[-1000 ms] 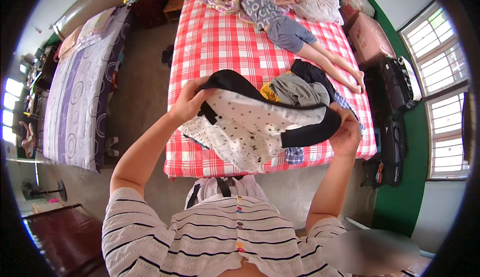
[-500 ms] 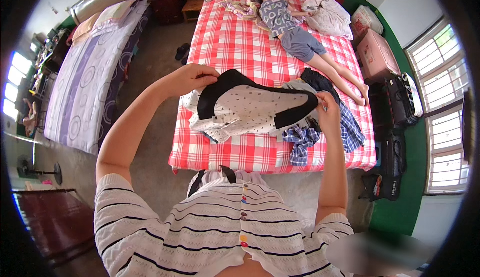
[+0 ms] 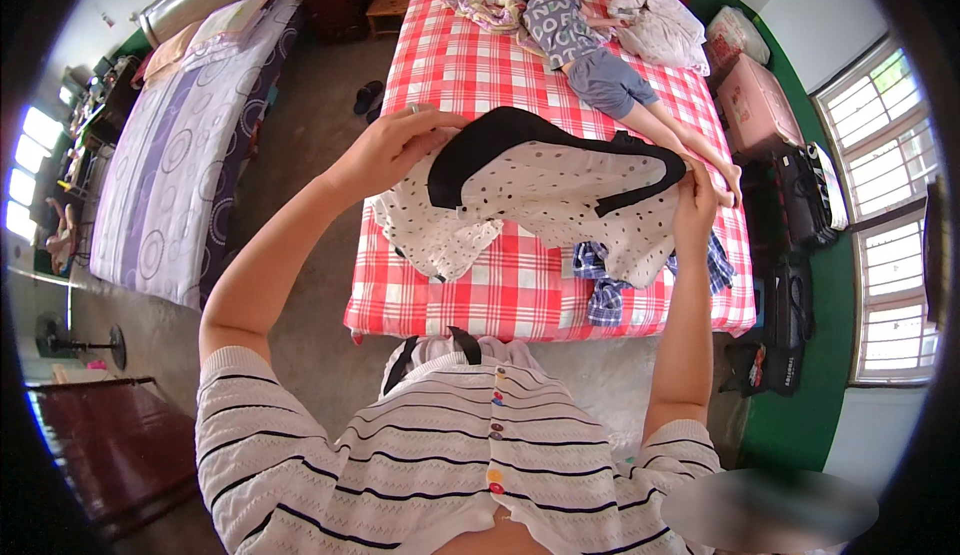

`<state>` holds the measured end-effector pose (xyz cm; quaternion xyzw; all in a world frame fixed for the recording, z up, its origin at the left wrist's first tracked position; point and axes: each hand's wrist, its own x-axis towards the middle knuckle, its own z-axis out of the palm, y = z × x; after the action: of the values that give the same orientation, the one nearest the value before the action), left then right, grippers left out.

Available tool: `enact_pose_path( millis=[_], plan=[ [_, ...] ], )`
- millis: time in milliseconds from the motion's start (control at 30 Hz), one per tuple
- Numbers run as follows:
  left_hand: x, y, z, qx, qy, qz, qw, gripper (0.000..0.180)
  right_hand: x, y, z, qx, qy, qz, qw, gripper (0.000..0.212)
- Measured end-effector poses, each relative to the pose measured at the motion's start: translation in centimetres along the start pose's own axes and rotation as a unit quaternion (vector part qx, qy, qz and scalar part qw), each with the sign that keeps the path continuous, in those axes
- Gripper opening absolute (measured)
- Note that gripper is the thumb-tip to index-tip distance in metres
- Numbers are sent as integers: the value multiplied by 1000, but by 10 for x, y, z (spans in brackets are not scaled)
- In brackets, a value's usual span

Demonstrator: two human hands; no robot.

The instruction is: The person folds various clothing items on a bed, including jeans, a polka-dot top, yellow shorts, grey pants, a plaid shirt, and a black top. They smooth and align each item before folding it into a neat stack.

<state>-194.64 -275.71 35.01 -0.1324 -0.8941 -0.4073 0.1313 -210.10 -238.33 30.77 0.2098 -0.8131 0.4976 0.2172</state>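
A white garment with dark spots and a wide black collar, which looks like a blouse (image 3: 540, 187), hangs stretched between my two hands above the near part of the bed. My left hand (image 3: 408, 140) is closed on the collar's left end. At its right end, my right hand (image 3: 697, 197) pinches the black edge. The spotted cloth droops below the collar and spreads out on both sides. Behind and under it, a blue checked garment (image 3: 605, 295) lies on the red and white checked bedspread (image 3: 450, 305), partly hidden.
A person (image 3: 590, 55) lies on the far right of the bed, legs reaching toward the garment. A second bed (image 3: 165, 175) stands to the left. A small wooden chair (image 3: 388, 0) is at the back. Black bags (image 3: 795, 300) and a pink box (image 3: 755, 100) line the right wall.
Both hands have moved right and spread slightly, the left also rising. The blouse has moved with them, its collar opening wider and its cloth hanging looser.
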Motion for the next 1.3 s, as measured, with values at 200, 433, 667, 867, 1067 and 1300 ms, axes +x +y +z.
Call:
enact_pose_path(
  millis=[200,433,667,867,1067,1300],
  plan=[
    [-4,9,0,161,56,8,985,43,0,1,-12,42,-129,21,990,27],
    [-2,4,-15,166,91,-2,982,36,-6,-30,-16,95,-159,-37,982,31],
    [2,7,-26,131,89,14,987,28,-10,-34,-18,68,-47,-4,997,15],
    [6,-3,-32,117,151,54,980,17,-5,-78,-12,36,-36,-206,977,9],
    [19,-27,-20,-383,127,100,910,24,-13,-127,-5,243,-145,-200,938,15],
    [88,11,64,-360,18,215,908,26,1,-162,97,402,-173,-41,898,16]
  ],
)
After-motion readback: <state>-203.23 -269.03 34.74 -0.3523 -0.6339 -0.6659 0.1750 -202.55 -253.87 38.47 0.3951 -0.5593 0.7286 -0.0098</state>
